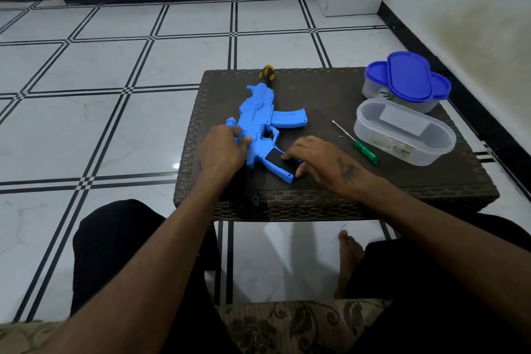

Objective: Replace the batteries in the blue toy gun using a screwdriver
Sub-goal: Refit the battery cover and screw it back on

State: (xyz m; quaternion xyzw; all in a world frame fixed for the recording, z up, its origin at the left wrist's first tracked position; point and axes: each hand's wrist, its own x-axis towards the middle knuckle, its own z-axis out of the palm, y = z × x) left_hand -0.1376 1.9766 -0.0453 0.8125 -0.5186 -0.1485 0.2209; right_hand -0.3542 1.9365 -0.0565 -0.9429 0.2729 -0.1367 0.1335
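On dark woven wicker worktop [330, 89]: blue plastic toy gun [260, 115] lies flat, left side. Left hand [221, 149] grips its body; right hand [319, 158] fingers rest straight on black grip panel [277, 159]. Green-handled screwdriver [356, 142] just right, untouched.

Counts on the wicker table [316, 89]

One blue toy gun [258, 118], one green-handled screwdriver [356, 142], one small screw [341, 136], one open clear container [402, 135], two lidded containers [373, 86], one loose blue lid [409, 76], two hands [221, 149].
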